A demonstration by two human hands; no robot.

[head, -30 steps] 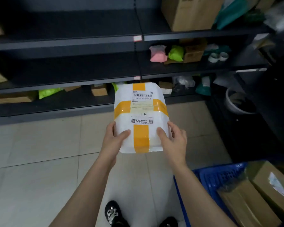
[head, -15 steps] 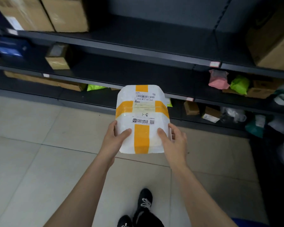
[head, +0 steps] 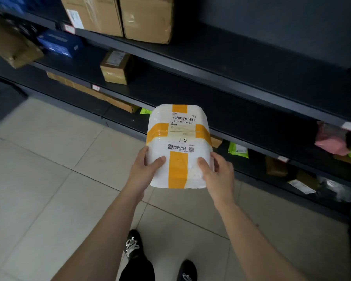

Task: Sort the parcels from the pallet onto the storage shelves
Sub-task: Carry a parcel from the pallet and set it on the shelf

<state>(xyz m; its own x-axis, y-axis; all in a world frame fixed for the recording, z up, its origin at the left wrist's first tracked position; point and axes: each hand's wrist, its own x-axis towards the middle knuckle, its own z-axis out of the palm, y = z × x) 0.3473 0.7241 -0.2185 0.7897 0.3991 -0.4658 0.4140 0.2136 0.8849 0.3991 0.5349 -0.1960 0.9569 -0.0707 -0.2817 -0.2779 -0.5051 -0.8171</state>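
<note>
We judged the white, orange-taped foam box (head: 177, 147) light but crushable, left hand (head: 143, 169) and right hand (head: 220, 172) gripping its near corners, fingers (head: 158, 160) curled.

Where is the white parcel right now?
In the head view, mid-frame, the white parcel is held between the left hand and right hand, above the floor, just in front of the dark shelves.

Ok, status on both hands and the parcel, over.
Left hand, right hand: both gripping the white taped parcel at its near end. Parcel off the floor, facing the shelves. Nothing in the way.
</note>
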